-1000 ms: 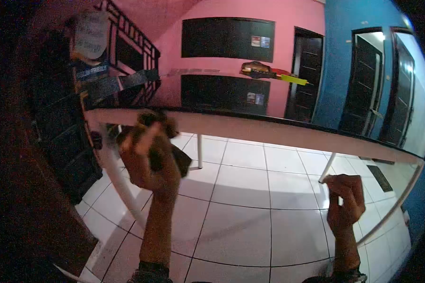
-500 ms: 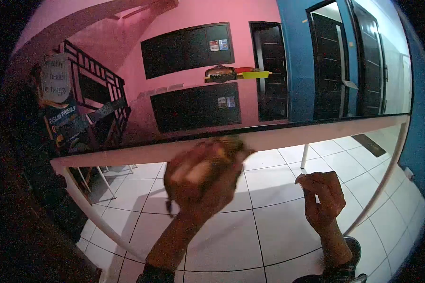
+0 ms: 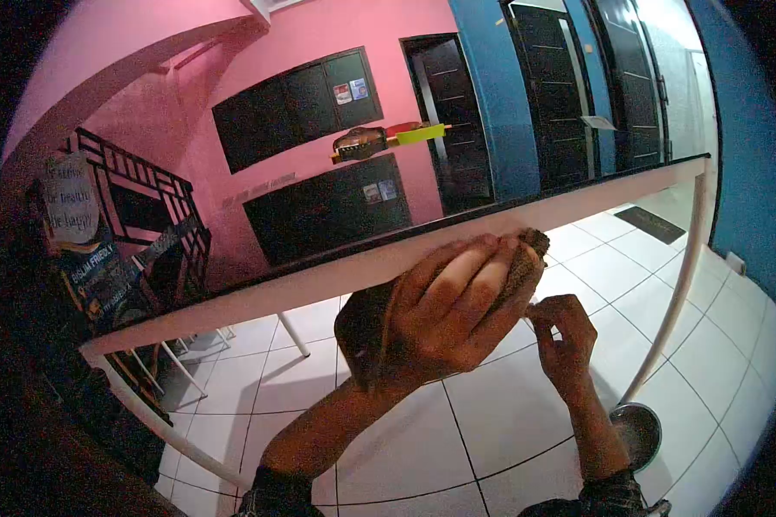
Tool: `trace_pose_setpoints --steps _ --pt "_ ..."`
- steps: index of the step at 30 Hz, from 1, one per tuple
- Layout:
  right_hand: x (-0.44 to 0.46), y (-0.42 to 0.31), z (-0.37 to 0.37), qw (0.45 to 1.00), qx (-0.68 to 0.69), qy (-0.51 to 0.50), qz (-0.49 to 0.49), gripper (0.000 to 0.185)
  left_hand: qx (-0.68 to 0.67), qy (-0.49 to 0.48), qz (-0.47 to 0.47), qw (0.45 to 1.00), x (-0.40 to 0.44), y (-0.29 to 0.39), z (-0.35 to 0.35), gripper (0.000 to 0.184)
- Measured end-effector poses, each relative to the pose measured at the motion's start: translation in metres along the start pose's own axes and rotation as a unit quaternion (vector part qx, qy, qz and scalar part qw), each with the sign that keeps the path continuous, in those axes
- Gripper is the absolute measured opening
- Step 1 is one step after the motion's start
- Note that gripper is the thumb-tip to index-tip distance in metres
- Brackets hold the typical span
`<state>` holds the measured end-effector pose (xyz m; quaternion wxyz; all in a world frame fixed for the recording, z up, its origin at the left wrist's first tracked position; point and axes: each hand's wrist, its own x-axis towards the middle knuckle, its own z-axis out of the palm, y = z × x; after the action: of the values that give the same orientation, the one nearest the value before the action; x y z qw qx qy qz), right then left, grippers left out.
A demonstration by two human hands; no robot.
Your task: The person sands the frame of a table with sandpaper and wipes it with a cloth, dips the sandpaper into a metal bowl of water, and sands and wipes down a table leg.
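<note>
My left hand [image 3: 457, 310] is wrapped round a dark brown, shoe-like object [image 3: 526, 267] with a coarse, textured end sticking out past the fingers. Its exact kind is mostly hidden by the hand. The object is held up in front of the table's near edge. Just right of and below its textured end is my right hand [image 3: 569, 340], thumb and fingertips pinched together. Whatever is in that pinch, if anything, is too small to name.
Beyond my hands is a table with a glossy dark top and pale frame [image 3: 319, 293]. A brown item with light stitch-like marks [image 3: 359, 144] and a yellow-green piece [image 3: 422, 133] lie on it. A round dark container [image 3: 636, 435] stands on the tiled floor.
My left hand has moved right and up with the brown object, close to my right hand. The right hand stays pinched. The view has tilted and shifted.
</note>
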<state>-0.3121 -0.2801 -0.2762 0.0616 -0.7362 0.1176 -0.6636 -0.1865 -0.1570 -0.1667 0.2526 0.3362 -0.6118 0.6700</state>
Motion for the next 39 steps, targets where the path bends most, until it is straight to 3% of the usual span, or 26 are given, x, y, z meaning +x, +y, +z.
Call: trace_pose_setpoints --steps 8,10,12,16,19,24,26,28,32,33,36,39 --pt "-0.028 0.015 0.007 0.999 0.019 -0.005 0.035 0.017 0.098 -0.138 -0.004 0.986 -0.028 -0.024 -0.058 0.026" --pt "-0.036 0.018 0.011 0.998 0.035 -0.024 0.038 0.017 0.139 -0.114 -0.027 0.983 -0.048 -0.032 -0.081 0.026" --pt "-0.043 0.023 0.015 0.997 0.052 -0.052 0.037 0.019 0.2 -0.167 -0.074 0.963 -0.065 -0.038 -0.111 0.026" --pt "-0.034 0.026 0.016 0.993 0.06 -0.098 0.024 0.018 0.261 -0.113 -0.078 0.956 -0.094 -0.061 -0.155 0.025" --pt "-0.014 0.012 0.026 0.98 0.098 -0.169 0.03 0.019 0.307 -0.08 -0.184 0.93 -0.119 -0.081 -0.199 0.024" --pt "0.012 -0.041 0.073 0.922 0.246 -0.284 -0.094 0.017 0.319 0.013 -0.331 0.888 -0.161 -0.119 -0.289 0.026" --pt "0.017 -0.067 0.099 0.905 0.268 -0.31 -0.11 0.018 0.286 0.052 -0.329 0.898 -0.168 -0.13 -0.309 0.025" --pt "0.023 -0.09 0.122 0.903 0.258 -0.257 -0.23 0.013 0.287 0.067 -0.326 0.898 -0.16 -0.137 -0.32 0.023" --pt "0.023 -0.123 0.143 0.905 0.399 -0.133 -0.068 0.011 0.308 0.024 -0.29 0.906 -0.121 -0.147 -0.334 0.021" --pt "0.024 -0.124 0.142 0.905 0.417 -0.055 -0.057 0.009 0.286 -0.006 -0.273 0.919 -0.096 -0.158 -0.333 0.021" --pt "0.009 -0.125 0.162 0.8 0.574 0.048 0.17 0.008 0.222 -0.106 -0.215 0.945 -0.047 -0.175 -0.286 0.02" --pt "0.003 -0.139 0.169 0.645 0.704 0.067 0.29 0.015 0.166 -0.21 -0.171 0.948 0.0 -0.195 -0.23 0.02"
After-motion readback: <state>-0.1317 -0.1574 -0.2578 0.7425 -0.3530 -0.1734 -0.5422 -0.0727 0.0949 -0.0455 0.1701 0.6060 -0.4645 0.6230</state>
